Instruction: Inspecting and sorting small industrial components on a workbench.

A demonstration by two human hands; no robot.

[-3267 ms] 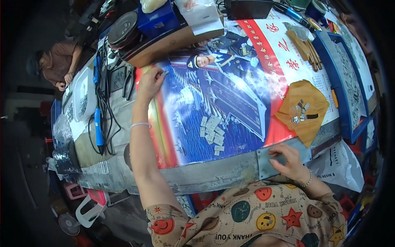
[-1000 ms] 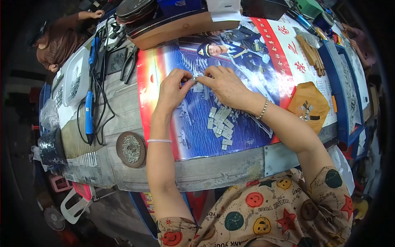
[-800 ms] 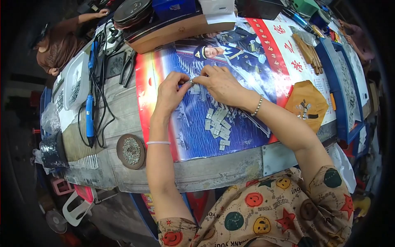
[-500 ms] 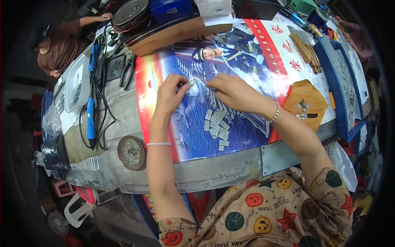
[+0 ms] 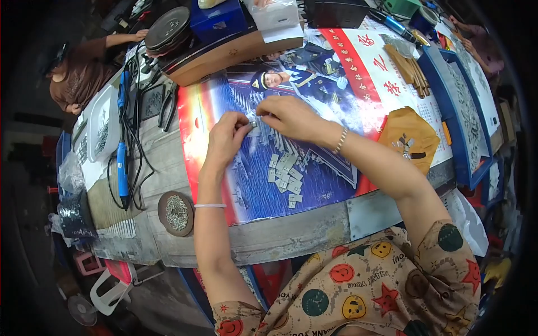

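On the glossy blue and red poster (image 5: 252,196), my left hand (image 5: 227,139) pinches a small silvery metal piece (image 5: 253,124) between thumb and forefinger. Just to its right, my right hand (image 5: 291,117) hovers with bent fingers drawn together. Whatever those fingertips hold, if anything, is too small to make out. Nearer to me lies a loose pile of small flat metal plates (image 5: 286,172), several of them overlapping. More small slender metal parts lie between my hands and that pile, partly lost in the poster's picture and glare.
A round brown dish of tiny metal parts (image 5: 177,213) stands left of the poster. Beyond it are pliers (image 5: 167,107), a blue corded tool (image 5: 123,173) and a clear tub (image 5: 104,126). At right are a tan leather-like piece (image 5: 412,137) and a long blue tray (image 5: 457,112). Other people sit beyond.
My right hand has come slightly back toward the left hand, its fingers more curled. The left hand keeps its pinch on the metal piece. The whole view has shifted a little.
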